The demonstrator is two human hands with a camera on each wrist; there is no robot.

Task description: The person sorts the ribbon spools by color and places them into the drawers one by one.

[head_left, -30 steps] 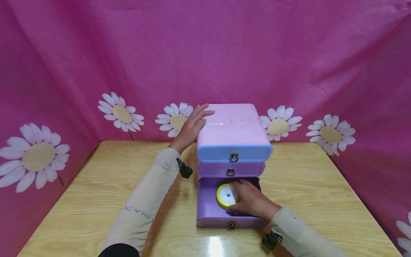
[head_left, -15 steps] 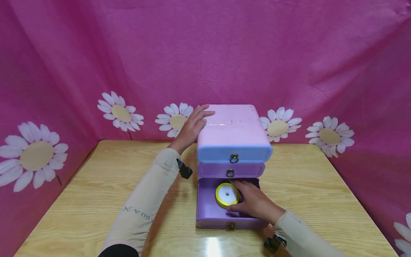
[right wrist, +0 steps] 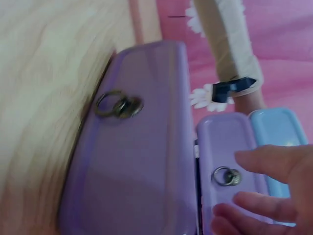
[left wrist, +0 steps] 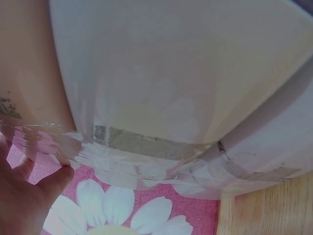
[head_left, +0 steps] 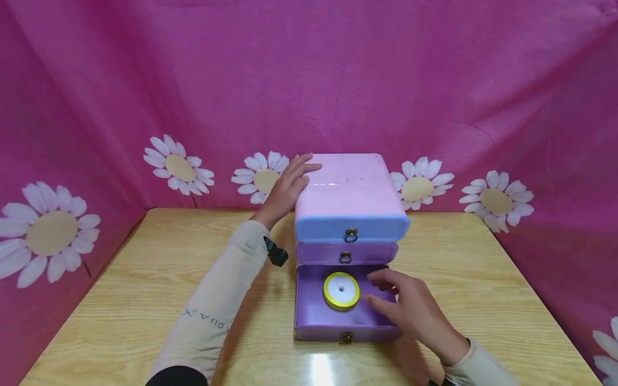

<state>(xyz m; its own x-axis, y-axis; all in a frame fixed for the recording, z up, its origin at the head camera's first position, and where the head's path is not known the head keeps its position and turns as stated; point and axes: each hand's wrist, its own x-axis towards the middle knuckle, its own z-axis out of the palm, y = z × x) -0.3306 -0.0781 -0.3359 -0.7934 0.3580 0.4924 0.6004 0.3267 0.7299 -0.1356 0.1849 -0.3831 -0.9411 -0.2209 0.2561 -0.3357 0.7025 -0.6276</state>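
Note:
A roll of yellow ribbon [head_left: 341, 291] with a white centre lies flat in the pulled-out bottom drawer [head_left: 311, 316] of a small drawer cabinet [head_left: 350, 185]. The cabinet has a pink top, a blue top drawer and purple lower drawers. My right hand [head_left: 407, 303] hovers over the drawer's right side, thumb and fingers spread apart, holding nothing. Its fingertips are just right of the ribbon roll. My left hand [head_left: 285, 190] rests on the cabinet's upper left edge, fingers extended over the top. In the left wrist view its thumb and fingers touch the taped edge [left wrist: 151, 144].
Above the open drawer, the purple middle drawer [head_left: 333, 254] and blue top drawer [head_left: 318, 229] are pushed in, each with a ring pull. The cabinet stands on a wooden table [head_left: 193, 257]. A pink curtain with daisies [head_left: 347, 75] hangs behind and at both sides.
My right hand has let go of the ribbon roll and drawn back to the right, leaving the roll in the drawer. My left hand stays on the cabinet.

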